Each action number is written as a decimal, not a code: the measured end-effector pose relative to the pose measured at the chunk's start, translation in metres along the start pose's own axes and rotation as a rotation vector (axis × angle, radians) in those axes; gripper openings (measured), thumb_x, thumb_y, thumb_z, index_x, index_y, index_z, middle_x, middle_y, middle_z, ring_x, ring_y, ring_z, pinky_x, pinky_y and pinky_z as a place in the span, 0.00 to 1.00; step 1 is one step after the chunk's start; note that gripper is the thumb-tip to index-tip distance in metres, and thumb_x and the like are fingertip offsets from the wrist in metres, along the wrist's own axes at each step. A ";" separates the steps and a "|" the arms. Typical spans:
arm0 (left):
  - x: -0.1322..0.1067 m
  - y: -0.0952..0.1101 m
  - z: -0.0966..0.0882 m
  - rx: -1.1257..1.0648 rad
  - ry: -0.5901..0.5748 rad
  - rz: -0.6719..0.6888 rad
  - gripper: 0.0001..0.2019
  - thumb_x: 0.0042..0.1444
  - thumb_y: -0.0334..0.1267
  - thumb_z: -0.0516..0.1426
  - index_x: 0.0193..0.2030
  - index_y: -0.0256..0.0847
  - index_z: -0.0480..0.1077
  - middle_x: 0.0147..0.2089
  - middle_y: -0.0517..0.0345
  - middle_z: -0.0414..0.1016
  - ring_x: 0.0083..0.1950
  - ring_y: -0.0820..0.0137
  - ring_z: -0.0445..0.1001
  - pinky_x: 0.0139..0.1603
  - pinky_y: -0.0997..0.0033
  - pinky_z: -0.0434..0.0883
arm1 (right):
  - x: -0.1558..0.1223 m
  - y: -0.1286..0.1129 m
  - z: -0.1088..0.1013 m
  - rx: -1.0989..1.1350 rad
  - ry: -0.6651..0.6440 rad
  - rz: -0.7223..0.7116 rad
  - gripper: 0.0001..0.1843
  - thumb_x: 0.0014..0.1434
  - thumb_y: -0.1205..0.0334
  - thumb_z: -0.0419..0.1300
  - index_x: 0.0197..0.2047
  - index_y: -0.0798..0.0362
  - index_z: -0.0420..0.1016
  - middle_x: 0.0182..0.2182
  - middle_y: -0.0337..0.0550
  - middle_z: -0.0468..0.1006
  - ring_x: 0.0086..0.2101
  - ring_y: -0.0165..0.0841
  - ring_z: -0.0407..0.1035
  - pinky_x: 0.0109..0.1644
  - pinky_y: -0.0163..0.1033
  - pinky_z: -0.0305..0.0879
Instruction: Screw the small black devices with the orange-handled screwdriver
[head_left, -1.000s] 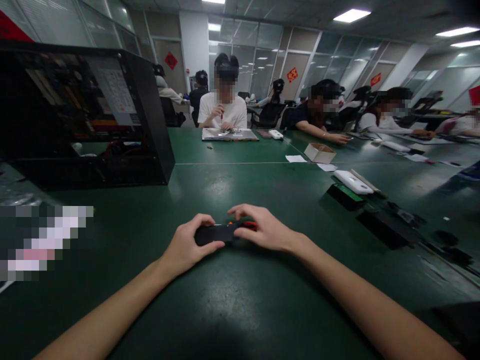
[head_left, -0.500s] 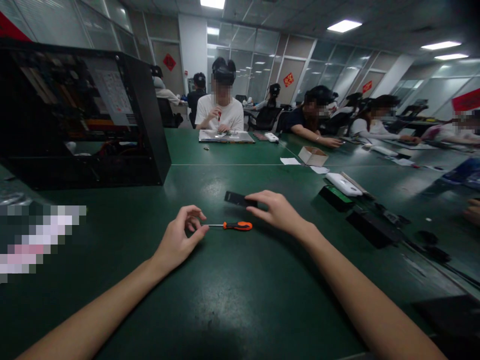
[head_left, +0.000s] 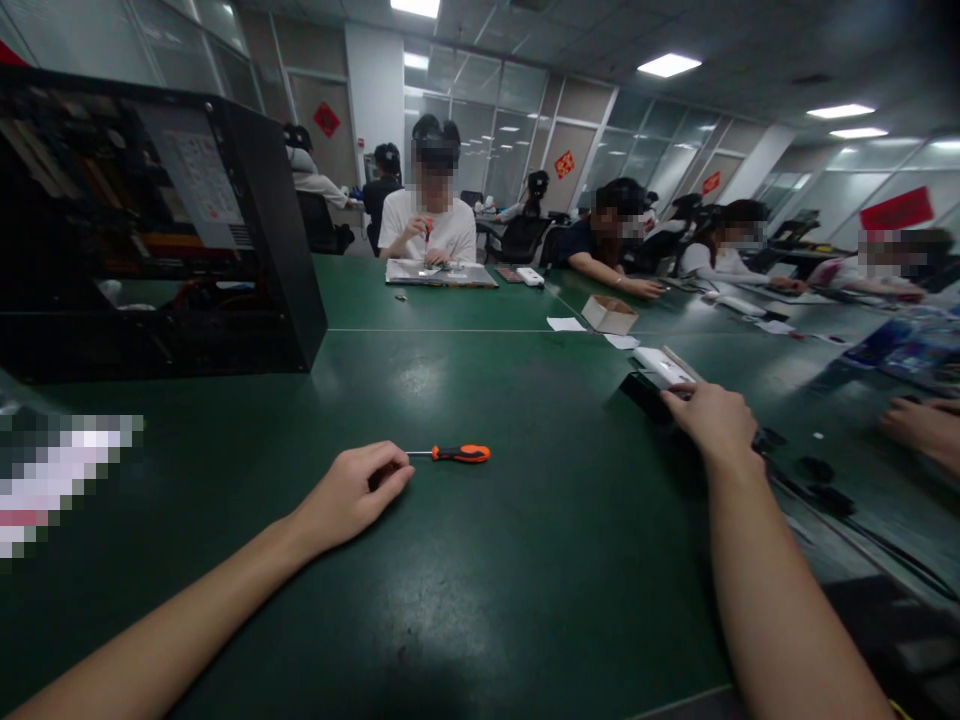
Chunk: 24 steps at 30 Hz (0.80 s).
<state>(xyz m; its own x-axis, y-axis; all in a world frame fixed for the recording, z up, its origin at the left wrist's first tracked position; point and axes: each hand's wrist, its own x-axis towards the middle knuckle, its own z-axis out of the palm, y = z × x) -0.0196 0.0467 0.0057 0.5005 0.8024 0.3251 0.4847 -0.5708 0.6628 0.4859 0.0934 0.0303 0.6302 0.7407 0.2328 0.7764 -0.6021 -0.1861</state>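
Note:
An orange-handled screwdriver lies on the green table, its metal tip pointing left. My left hand rests on the table just left of that tip, fingers curled in against the thumb; what they pinch is too small to make out. My right hand is stretched far to the right, fingers bent down over a black part beside a white device. More black parts lie just past that hand.
A large open black computer case stands at the back left. A small cardboard box and paper slips lie mid-table. Several people sit working along the far side. Another person's hand rests at the right edge.
My right hand carried the flat black part from above the screwdriver out to the right, beside the white device. My left hand closed and settled by the screwdriver tip. The view turned slightly right.

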 end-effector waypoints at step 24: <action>0.005 0.006 -0.001 0.024 -0.033 0.045 0.12 0.65 0.41 0.55 0.32 0.41 0.75 0.30 0.57 0.76 0.31 0.67 0.73 0.35 0.71 0.66 | 0.006 -0.006 0.028 -0.102 -0.022 -0.271 0.26 0.65 0.65 0.51 0.63 0.54 0.74 0.49 0.62 0.80 0.49 0.51 0.76 0.52 0.51 0.69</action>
<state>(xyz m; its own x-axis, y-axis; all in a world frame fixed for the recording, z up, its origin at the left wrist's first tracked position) -0.0150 0.0474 0.0120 0.5455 0.7699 0.3312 0.4784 -0.6105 0.6312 0.4851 0.1102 0.0063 0.4005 0.8844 0.2398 0.9130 -0.4073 -0.0227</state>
